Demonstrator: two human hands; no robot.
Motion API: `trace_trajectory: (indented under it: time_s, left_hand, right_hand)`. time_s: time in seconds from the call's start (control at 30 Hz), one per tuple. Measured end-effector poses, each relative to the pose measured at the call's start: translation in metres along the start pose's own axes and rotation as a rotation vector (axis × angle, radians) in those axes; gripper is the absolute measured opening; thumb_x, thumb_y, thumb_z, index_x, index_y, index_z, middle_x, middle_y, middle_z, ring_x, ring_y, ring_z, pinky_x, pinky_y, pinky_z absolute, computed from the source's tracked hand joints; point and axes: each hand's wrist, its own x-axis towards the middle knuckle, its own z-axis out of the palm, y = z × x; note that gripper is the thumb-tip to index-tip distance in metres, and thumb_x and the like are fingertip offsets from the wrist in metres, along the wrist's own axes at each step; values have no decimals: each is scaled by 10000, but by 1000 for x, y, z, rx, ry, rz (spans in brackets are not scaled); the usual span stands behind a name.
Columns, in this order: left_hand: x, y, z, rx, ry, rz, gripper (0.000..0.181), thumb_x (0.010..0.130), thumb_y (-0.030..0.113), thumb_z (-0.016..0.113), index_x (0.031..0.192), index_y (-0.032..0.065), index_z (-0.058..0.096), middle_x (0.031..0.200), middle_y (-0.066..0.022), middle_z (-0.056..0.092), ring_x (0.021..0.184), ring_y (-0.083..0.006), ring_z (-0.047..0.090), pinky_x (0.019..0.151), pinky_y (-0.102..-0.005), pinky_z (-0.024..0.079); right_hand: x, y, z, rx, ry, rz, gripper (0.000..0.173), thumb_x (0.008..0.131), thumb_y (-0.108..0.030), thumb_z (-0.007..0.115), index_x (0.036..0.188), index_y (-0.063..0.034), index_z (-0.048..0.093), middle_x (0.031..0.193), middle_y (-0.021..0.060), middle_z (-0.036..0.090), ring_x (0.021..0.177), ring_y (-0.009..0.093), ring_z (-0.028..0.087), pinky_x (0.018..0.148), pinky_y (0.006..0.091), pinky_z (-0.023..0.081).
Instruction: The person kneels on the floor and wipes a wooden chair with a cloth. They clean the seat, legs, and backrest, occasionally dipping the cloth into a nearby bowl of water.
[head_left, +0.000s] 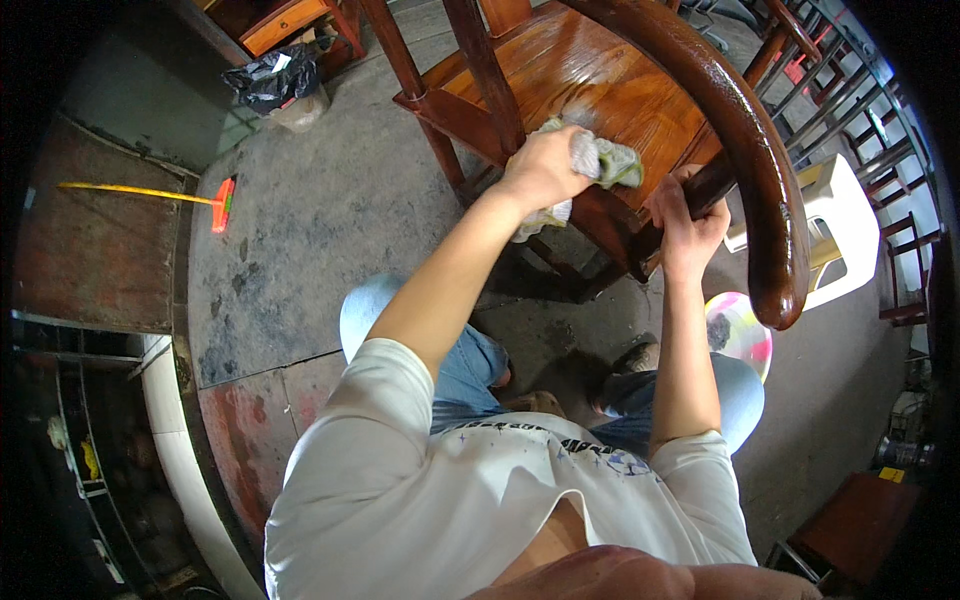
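Note:
A reddish-brown wooden armchair with a wet, glossy seat stands in front of me. My left hand grips a bunched, grey-green cloth at the seat's near edge, and part of the cloth hangs below the hand. Beside it, my right hand is wrapped around a wooden post under the chair's thick, curved armrest. The armrest shines and partly covers the view of the seat. Shadow hides some of the chair's lower frame.
Near my right knee is a multicoloured basin, with a white plastic stool behind it. A bin with a black liner and an orange-headed broom or squeegee are to the left. Metal railings lie at upper right.

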Motion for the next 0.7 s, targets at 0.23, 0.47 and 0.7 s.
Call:
trace_trajectory:
  time_s: [0.23, 0.47, 0.7]
  left_hand:
    - [-39, 39, 23, 153, -249, 181, 607, 655, 53, 708, 1237, 85, 541, 1369, -125, 477, 1341, -325, 346, 1111, -489, 247]
    - [-88, 25, 35, -135, -26, 318, 478, 652, 55, 697, 1116, 58, 583, 1241, -117, 547, 1293, -307, 409, 1077, -467, 282]
    - [-105, -2, -8, -341, -147, 167, 460, 600, 48, 730, 1045, 54, 611, 1076, -126, 628, 1051, -301, 591, 920, -364, 452]
  right_hand:
    - [2, 3, -1, -34, 36, -11, 78, 873, -36, 596, 871, -7, 524, 627, 28, 490, 498, 100, 437, 488, 244, 370]
    - [3, 2, 0, 34, 4, -23, 80, 871, -31, 599, 873, -10, 522, 628, 31, 488, 496, 106, 436, 472, 248, 361]
    - [3, 7, -9, 69, -16, -42, 112, 850, 14, 634, 892, -23, 536, 683, 10, 544, 525, 81, 499, 469, 226, 399]
